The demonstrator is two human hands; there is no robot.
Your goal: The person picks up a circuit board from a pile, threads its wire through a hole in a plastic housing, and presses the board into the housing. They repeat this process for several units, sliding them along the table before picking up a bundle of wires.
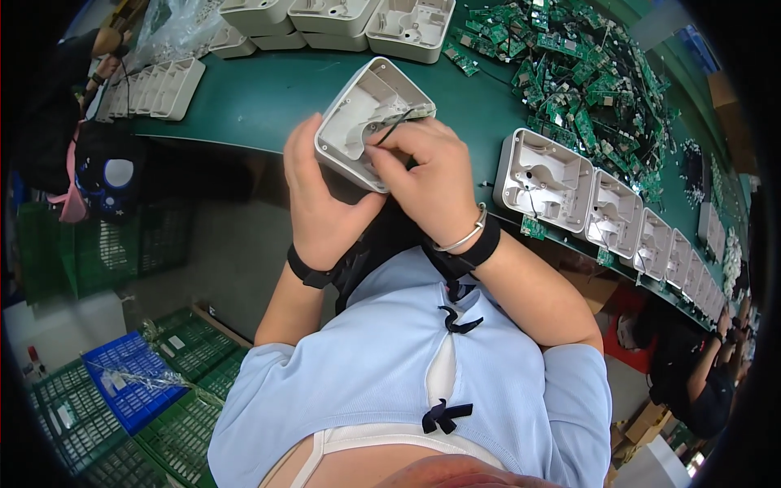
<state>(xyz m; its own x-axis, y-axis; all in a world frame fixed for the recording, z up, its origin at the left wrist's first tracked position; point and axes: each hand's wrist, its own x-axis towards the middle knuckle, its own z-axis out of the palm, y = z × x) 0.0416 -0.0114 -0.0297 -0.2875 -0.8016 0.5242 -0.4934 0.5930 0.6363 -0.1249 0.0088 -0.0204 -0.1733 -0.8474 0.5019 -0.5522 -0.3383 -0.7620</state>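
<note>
My left hand (322,205) grips the near left side of a white plastic housing (358,104), thumb at its lower edge and fingers up along its wall. The housing is tilted, its open side with moulded ribs and a curved recess facing me. Over its right part, my right hand (433,169) is closed in a pinch on a thin black cable (395,127). The cable rises from between thumb and forefinger toward the housing's far right wall. Those fingers hide part of the inside, and the cable's ends cannot be made out.
A row of housings with cables and green boards (543,180) lines the table's right edge. Behind it lies a heap of green circuit boards (582,89). Stacked housings (411,31) stand at the back. Plastic crates (134,382) sit lower left. Other people work at both sides.
</note>
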